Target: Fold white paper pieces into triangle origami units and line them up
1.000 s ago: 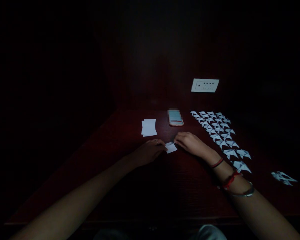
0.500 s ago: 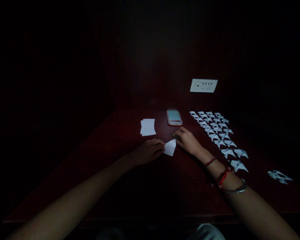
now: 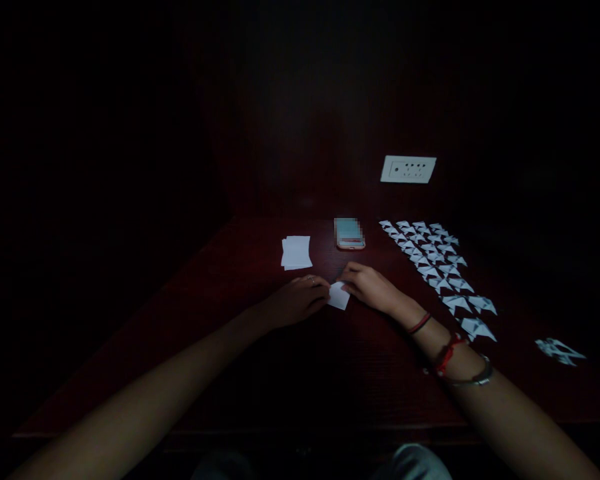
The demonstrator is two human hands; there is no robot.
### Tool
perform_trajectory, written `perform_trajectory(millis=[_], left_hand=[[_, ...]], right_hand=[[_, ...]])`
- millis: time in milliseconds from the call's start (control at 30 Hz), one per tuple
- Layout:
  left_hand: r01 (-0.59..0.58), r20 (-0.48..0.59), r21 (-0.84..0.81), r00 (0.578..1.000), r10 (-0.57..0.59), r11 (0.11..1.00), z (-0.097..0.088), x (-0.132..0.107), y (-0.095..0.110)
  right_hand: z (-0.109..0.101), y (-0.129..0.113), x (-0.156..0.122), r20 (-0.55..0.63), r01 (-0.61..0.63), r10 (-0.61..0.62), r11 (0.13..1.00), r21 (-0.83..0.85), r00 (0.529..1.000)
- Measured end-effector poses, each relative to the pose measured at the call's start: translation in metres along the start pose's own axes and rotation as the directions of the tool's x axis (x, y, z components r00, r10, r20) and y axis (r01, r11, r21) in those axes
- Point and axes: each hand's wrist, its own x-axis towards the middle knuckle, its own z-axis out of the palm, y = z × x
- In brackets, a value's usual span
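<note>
A small white paper slip [image 3: 339, 295] lies on the dark red table [image 3: 260, 347] between my two hands. My left hand [image 3: 298, 301] has its fingers curled and pinches the slip's left edge. My right hand [image 3: 369, 287] is closed on the slip's right edge, fingers pressed down over it. Red bands and a metal bangle ring my right wrist.
A stack of white paper sheets [image 3: 296, 253] lies behind my left hand. A phone [image 3: 350, 234] with a lit screen sits at the table's back. Several folded paper pieces [image 3: 433, 260] run in rows at the right, another [image 3: 559, 351] far right. A white wall socket [image 3: 408, 169] is above.
The slip was turned up on a point half a second ago and now lies smaller between my fingers. My right hand has shifted slightly left and back onto it.
</note>
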Motion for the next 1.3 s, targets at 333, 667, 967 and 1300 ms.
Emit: perform_trajectory(millis=[333, 667, 967, 1300], left_hand=[[-0.007, -0.002, 0.075, 1.000, 0.007, 0.997, -0.0021, -0.0010, 0.0018], [-0.001, -0.001, 0.090, 1.000, 0.001, 0.996, 0.0000, -0.0008, 0.0014], [0.004, -0.004, 0.107, 1.000, -0.003, 0.994, 0.0015, -0.0019, -0.0008], [0.077, -0.033, 0.184, 0.997, -0.072, 0.980, -0.0065, 0.0052, 0.0087]], right_hand=[[-0.0011, 0.0029, 0.0004, -0.015, 0.018, -0.017, 0.999, 0.046, 1.000], [0.0056, 0.0054, 0.0021, -0.045, 0.031, -0.027, 0.995, 0.098, 0.999], [-0.0006, 0.0029, 0.0008, -0.003, 0.052, -0.052, 0.997, 0.058, 0.999], [0.0000, 0.0048, 0.0029, -0.004, -0.010, 0.010, 0.999, 0.041, 1.000]])
